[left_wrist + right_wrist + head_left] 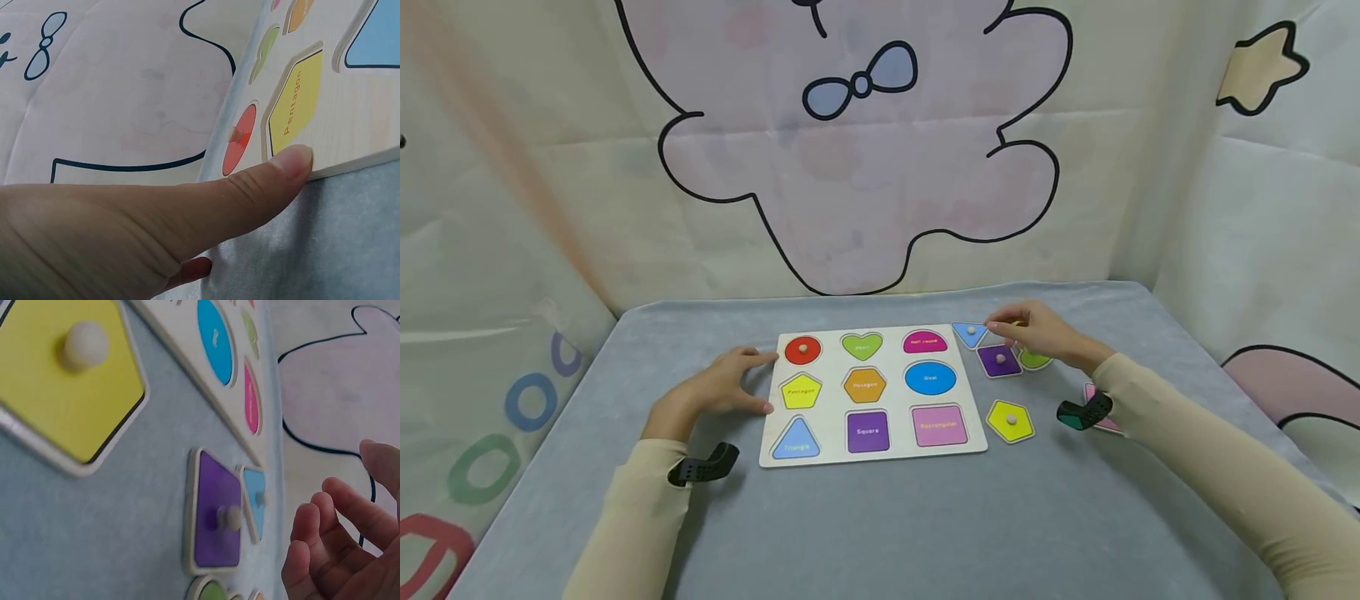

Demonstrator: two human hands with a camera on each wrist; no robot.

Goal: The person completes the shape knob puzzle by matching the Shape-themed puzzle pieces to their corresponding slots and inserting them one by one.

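A white puzzle board (831, 425) with coloured, labelled shapes lies on the table. My left hand (711, 387) is at its left side; in the left wrist view the thumb (290, 165) touches the board's edge by the yellow pentagon slot. A red round piece (802, 350) with a knob sits in the upper left slot. To the board's right, my right hand (1041, 329) hovers over loose knobbed pieces, fingers loosely bent and nothing between them. Nearest are a blue triangle (968, 335) and a purple square (1000, 362); a green piece (1034, 359) is partly hidden under the hand.
A yellow pentagon piece (1010, 422) lies nearer, right of the board. Behind the right wrist a pink piece (1105, 423) is half covered. An orange piece (257, 595) shows at the right wrist view's lower edge. Printed curtains (865, 183) hang behind the grey-blue tablecloth (865, 525).
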